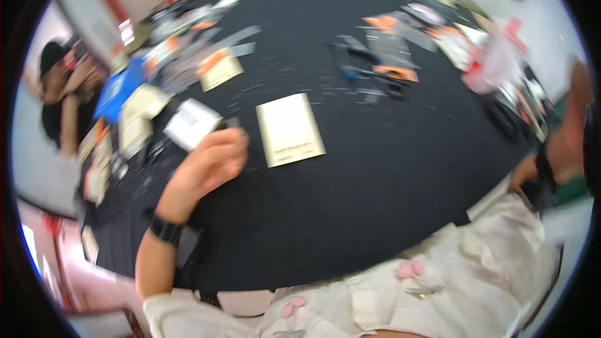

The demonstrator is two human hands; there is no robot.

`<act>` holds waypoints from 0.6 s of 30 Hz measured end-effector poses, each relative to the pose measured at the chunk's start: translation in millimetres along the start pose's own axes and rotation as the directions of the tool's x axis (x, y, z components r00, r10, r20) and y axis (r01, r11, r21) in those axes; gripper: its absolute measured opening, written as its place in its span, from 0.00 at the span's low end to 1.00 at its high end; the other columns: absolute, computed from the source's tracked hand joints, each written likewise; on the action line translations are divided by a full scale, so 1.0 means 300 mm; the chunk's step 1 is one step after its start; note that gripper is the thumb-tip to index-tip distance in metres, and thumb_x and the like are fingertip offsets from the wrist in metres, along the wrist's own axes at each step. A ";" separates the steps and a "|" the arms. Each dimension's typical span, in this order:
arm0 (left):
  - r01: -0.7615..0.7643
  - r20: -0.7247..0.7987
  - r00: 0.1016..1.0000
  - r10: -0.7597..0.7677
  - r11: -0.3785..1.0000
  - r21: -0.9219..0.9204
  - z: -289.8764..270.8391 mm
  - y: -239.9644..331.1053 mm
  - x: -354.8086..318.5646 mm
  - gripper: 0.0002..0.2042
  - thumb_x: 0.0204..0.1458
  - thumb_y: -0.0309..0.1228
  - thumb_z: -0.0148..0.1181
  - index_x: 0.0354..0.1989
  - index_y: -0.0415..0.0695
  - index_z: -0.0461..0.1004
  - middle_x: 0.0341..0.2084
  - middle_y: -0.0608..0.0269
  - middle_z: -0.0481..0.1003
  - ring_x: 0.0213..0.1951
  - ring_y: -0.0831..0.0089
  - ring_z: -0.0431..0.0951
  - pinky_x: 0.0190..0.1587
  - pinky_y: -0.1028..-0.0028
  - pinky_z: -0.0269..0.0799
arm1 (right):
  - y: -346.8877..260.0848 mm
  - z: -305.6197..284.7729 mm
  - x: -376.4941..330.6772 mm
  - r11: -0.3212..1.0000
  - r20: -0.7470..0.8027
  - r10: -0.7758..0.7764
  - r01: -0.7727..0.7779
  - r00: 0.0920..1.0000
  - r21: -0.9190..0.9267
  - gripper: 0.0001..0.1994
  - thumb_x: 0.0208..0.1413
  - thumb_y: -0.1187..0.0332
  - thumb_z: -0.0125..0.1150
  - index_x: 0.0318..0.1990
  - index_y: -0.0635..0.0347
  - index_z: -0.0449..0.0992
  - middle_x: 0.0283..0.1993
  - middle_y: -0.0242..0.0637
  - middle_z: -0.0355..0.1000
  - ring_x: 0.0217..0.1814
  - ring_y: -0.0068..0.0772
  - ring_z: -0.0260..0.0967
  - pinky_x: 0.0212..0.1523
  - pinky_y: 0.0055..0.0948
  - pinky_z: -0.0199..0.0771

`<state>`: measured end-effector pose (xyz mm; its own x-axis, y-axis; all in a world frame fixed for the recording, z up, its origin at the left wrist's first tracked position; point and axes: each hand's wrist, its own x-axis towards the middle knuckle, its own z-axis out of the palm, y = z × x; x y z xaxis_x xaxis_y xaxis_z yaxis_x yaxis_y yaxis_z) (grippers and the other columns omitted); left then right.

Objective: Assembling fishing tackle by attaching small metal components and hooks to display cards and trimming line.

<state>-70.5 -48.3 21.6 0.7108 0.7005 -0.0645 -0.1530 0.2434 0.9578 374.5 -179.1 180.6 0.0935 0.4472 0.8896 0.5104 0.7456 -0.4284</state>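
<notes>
My left hand (215,158) is over the left middle of the black-covered table, its fingers curled in. A small greyish piece (233,122) shows just above the fingers; whether they grip it is too blurred to tell. Right behind the hand is a white square packet or card (193,124). A cream rectangular card (291,129) with a line of small print lies flat to the right of my fingers, apart from them. My right hand (568,128) is stretched out at the far right rim beside a green surface, smeared by motion, its fingers unclear.
On the right, a clear packet with orange ends (391,53) lies by a dark tool with blue parts (357,70). A pinkish plastic bag (498,62) stands at the right edge. Cards, clear bags and a blue package (121,91) crowd the left, near another person (69,94).
</notes>
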 end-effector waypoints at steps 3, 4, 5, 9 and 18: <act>0.054 -0.015 0.998 -0.055 0.996 -0.076 -0.016 -0.004 0.015 0.08 0.55 0.31 0.52 0.37 0.40 0.66 0.17 0.68 0.67 0.10 0.88 0.57 0.09 0.89 0.48 | 0.039 -0.201 0.014 0.998 -0.137 -0.067 0.069 0.988 0.007 0.12 0.58 0.71 0.49 0.45 0.71 0.71 0.28 0.32 0.66 0.26 0.19 0.59 0.34 0.20 0.64; 0.071 0.028 0.997 -0.069 0.995 -0.065 -0.022 -0.006 0.026 0.07 0.55 0.31 0.52 0.36 0.41 0.65 0.16 0.66 0.67 0.07 0.88 0.54 0.08 0.88 0.48 | 0.076 -0.295 0.002 0.980 -0.211 -0.101 0.061 0.972 -0.189 0.12 0.58 0.71 0.49 0.46 0.71 0.71 0.28 0.32 0.66 0.26 0.19 0.59 0.34 0.20 0.64; 0.081 -0.021 0.996 -0.082 0.995 -0.051 -0.027 -0.012 0.023 0.07 0.55 0.31 0.51 0.34 0.42 0.63 0.16 0.66 0.68 0.06 0.88 0.52 0.08 0.88 0.48 | 0.117 -0.389 -0.022 0.943 -0.173 -0.103 0.041 0.980 -0.330 0.13 0.59 0.71 0.49 0.46 0.71 0.70 0.28 0.32 0.66 0.26 0.19 0.59 0.34 0.19 0.64; 0.071 -0.052 0.996 -0.075 0.995 -0.076 -0.043 -0.022 0.014 0.07 0.55 0.31 0.52 0.34 0.42 0.63 0.16 0.65 0.68 0.06 0.88 0.51 0.07 0.88 0.47 | 0.339 -0.771 -0.197 0.206 -0.369 0.208 -0.410 0.906 -0.889 0.13 0.51 0.61 0.57 0.44 0.52 0.75 0.30 0.32 0.73 0.32 0.26 0.69 0.36 0.28 0.67; 0.053 -0.011 0.998 -0.054 0.992 -0.118 -0.050 -0.023 0.022 0.08 0.54 0.31 0.54 0.32 0.43 0.62 0.17 0.64 0.68 0.06 0.87 0.52 0.07 0.88 0.48 | 0.653 -1.170 -0.498 0.127 -0.306 0.756 -0.589 0.578 -0.798 0.22 0.48 0.56 0.60 0.48 0.59 0.74 0.54 0.47 0.68 0.58 0.42 0.64 0.58 0.32 0.60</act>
<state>-74.9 -35.4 10.3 0.7102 0.6937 -0.1197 -0.1952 0.3575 0.9133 760.5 -273.2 19.5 0.7018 0.6712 0.2389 0.6921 -0.5627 -0.4521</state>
